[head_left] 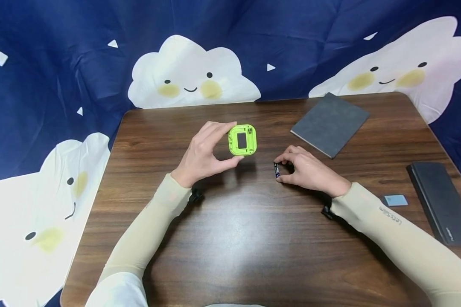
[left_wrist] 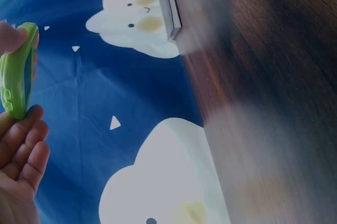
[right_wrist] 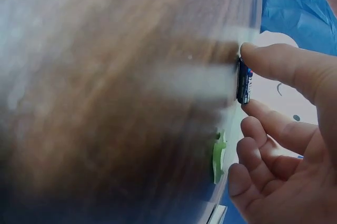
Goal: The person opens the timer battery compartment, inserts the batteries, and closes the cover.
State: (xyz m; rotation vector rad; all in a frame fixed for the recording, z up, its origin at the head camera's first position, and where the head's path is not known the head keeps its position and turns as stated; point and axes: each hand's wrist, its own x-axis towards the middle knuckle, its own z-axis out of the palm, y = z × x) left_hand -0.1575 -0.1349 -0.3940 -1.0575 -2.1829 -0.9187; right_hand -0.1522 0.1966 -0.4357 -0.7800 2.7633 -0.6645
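My left hand (head_left: pixel 207 153) holds up a lime-green rounded-square gadget (head_left: pixel 252 140) by its top and bottom edges, between thumb and fingers. The face toward the head camera shows a dark rectangular panel and a narrow open slot with metal contacts. In the left wrist view the gadget (left_wrist: pixel 16 84) appears nearly edge-on. To its right and a little lower, my right hand (head_left: pixel 305 168) pinches a small dark cylindrical battery (head_left: pixel 276 169) by its ends, between thumb and index finger. The right wrist view shows the battery (right_wrist: pixel 244 81) close up, the other fingers curled below.
A grey notebook (head_left: pixel 330 123) lies at the back right of the wooden table (head_left: pixel 223 238). Farther right are a long black case (head_left: pixel 442 202) and a small light-blue piece (head_left: pixel 395 200) by the right sleeve. A blue cloud-patterned curtain (head_left: pixel 288 30) hangs behind.
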